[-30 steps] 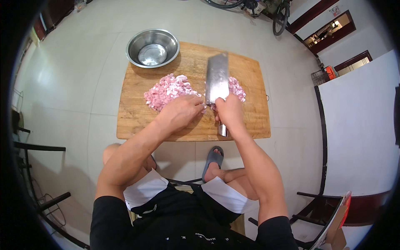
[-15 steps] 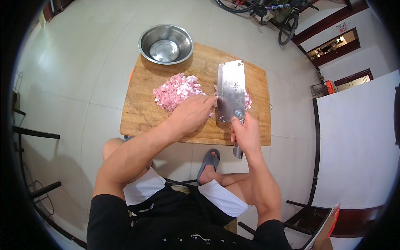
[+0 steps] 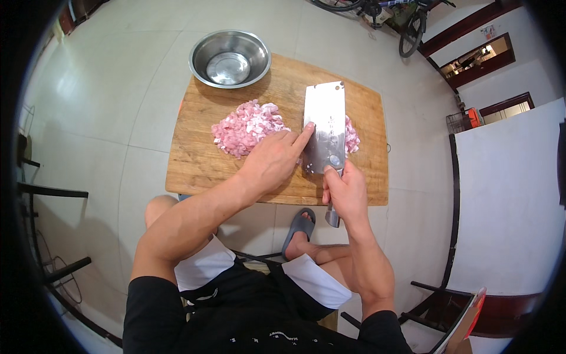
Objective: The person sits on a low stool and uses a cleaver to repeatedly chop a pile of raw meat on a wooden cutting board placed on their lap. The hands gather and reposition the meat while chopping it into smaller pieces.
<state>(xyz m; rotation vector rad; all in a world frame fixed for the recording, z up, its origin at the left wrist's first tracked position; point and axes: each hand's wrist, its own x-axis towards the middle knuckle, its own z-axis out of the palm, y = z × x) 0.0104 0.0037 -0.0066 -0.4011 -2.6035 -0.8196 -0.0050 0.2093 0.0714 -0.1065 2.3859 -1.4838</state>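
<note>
Right hand gripping cleaver, blade pointing away.

Home setting, likely a courtyard or entrance hall used for cooking. I sit low over a wooden chopping board on a pale tiled floor; bicycles stand by dark-framed doorways, with a steel bowl at the board's far edge.

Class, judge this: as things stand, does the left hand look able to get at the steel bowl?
Probably yes. The left hand rests a finger on the cleaver, holding nothing; between it and the steel bowl lies only the low pile of minced meat.
</note>
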